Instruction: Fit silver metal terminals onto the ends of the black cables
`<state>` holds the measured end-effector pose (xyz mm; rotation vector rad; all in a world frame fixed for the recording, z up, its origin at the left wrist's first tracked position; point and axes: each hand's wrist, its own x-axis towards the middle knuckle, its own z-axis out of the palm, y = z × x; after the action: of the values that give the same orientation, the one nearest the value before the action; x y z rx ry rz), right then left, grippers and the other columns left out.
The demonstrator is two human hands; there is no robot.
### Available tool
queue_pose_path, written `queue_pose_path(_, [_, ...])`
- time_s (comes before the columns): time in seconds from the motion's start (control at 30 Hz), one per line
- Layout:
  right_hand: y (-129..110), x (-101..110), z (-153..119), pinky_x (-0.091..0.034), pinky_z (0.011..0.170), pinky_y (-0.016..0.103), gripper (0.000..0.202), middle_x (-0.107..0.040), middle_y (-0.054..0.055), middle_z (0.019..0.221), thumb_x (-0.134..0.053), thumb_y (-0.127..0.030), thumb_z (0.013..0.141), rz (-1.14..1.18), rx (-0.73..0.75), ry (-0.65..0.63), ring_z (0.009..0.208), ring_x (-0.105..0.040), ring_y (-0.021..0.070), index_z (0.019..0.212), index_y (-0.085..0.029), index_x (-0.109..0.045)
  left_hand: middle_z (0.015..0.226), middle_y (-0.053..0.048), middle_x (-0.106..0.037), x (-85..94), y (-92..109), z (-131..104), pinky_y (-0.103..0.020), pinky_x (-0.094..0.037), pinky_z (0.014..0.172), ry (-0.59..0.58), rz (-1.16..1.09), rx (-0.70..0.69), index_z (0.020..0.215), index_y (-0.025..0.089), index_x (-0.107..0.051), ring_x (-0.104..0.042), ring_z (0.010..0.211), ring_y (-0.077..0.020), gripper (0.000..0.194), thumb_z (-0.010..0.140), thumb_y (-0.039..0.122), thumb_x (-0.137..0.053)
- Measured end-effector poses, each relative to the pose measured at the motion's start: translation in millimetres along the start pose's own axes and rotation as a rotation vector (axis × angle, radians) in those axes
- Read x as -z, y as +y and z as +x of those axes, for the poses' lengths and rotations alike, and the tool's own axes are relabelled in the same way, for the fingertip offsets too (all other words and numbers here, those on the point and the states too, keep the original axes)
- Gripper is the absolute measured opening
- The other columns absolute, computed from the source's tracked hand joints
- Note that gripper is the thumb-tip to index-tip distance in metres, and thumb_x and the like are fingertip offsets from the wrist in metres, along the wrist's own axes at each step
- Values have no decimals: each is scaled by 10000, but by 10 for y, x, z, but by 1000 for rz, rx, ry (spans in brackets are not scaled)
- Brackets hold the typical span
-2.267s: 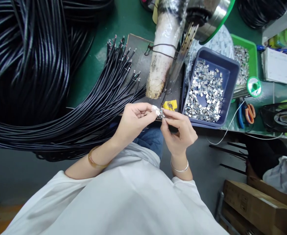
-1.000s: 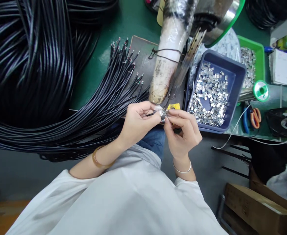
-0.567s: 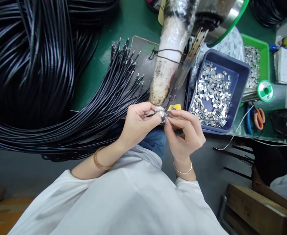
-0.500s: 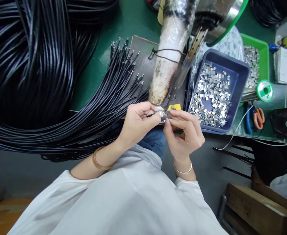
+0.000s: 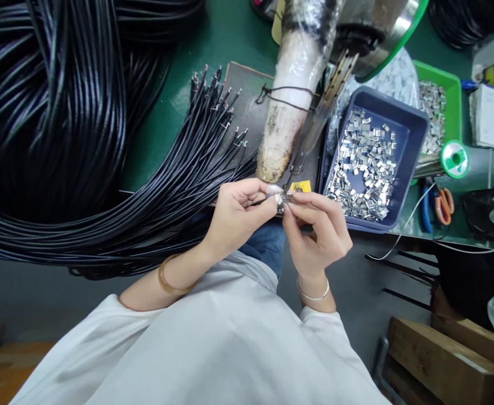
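My left hand [image 5: 241,216] pinches the end of a black cable, with white wrapping around a fingertip. Close to it on the right, my right hand [image 5: 318,228] holds a small metal connector [image 5: 288,196] between thumb and fingers, and the fingertips of both hands nearly meet. Just above them are the tip of a plastic-wrapped white tube [image 5: 274,154] and a thin metal piece beside it. A yellow label [image 5: 300,186] lies behind my right fingers. Many black cables [image 5: 179,180] with stripped ends lie to the left.
A blue-grey tray [image 5: 413,121] of small metal connectors stands at the right, with a green tray [image 5: 454,93] behind it. Further right are a solder wire spool [image 5: 455,159] and orange-and-blue pliers [image 5: 443,207]. A big black cable coil [image 5: 48,107] fills the left. Cardboard boxes [image 5: 441,360] stand low right.
Both hands stay nearly in place, with slight finger shifts around the connector. At the right edge, the light grey cloth beside the dark shape has moved right.
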<state>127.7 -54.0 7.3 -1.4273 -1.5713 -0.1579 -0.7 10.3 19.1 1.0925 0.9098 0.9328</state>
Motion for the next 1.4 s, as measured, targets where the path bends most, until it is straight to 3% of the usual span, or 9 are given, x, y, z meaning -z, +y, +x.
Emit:
queue_pose_path(0.3, [-14,15,-10,-590,660,204,181,-747,-2,957,-662,-98,857,52,-81,-45,840,-722,110,971,-233,-624,532,54,-426,67,-74,-53,-175,-257,441,-136,64,-57,750,131,-666,-339,476,-39,87,805,198,-654])
queue_pose_path(0.53, [-34,75,70,-581,678,221,57,-655,-35,829,-624,-183,907,312,-344,-144,776,-687,96,879,-216,-586,651,7,-634,185,-140,-194,-180,-424,547,-151,303,-392,835,144,-675,-530,549,-65,76,882,189,-634])
queue_pose_path(0.63, [-42,83,56,-595,747,256,87,-688,-27,866,-624,-144,900,231,-204,-129,834,-705,110,909,-227,-598,605,14,-615,205,-142,-207,-177,-415,515,-209,280,-396,856,135,-689,-517,506,-59,128,917,178,-585])
queue_pose_path(0.73, [-54,95,8,-580,663,236,141,-700,-40,830,-637,-125,887,73,-80,-43,738,-701,102,951,-249,-623,572,32,-580,175,-142,-208,-172,-401,498,-135,282,-433,898,129,-708,-486,488,-54,90,878,163,-626])
queue_pose_path(0.83, [-60,107,-53,-495,463,205,114,-658,-60,729,-617,-208,916,51,-124,119,515,-616,72,1016,-262,-631,554,42,-553,135,-157,-203,-161,-358,461,-54,255,-403,854,130,-711,-446,470,-45,65,843,147,-649])
queue_pose_path(0.93, [-53,105,-97,-539,461,213,193,-673,-64,734,-554,-222,952,123,-162,210,519,-653,89,1137,-268,-581,563,39,-542,118,-183,-187,-157,-337,455,-16,238,-373,800,137,-704,-437,482,-44,71,838,160,-648])
queue_pose_path(1.1, [-36,92,-95,-657,755,297,216,-776,-5,933,-655,-92,865,48,-1,35,845,-771,162,1022,-236,-621,584,37,-522,120,-197,-151,-177,-384,529,-11,290,-373,779,147,-688,-463,538,-60,96,847,159,-622])
queue_pose_path(1.27, [-58,78,-67,-627,747,220,212,-790,16,1014,-711,-83,822,-24,132,-69,846,-767,130,972,-220,-648,537,64,-444,103,-181,-137,-177,-321,500,-42,319,-387,710,145,-633,-356,495,-40,112,820,125,-621])
queue_pose_path(1.4, [-28,50,-106,-638,754,251,230,-786,-1,926,-681,-58,830,108,29,-8,821,-765,136,993,-217,-645,518,74,-400,86,-181,-144,-174,-270,464,-66,262,-298,723,146,-627,-305,475,-36,105,826,131,-618])
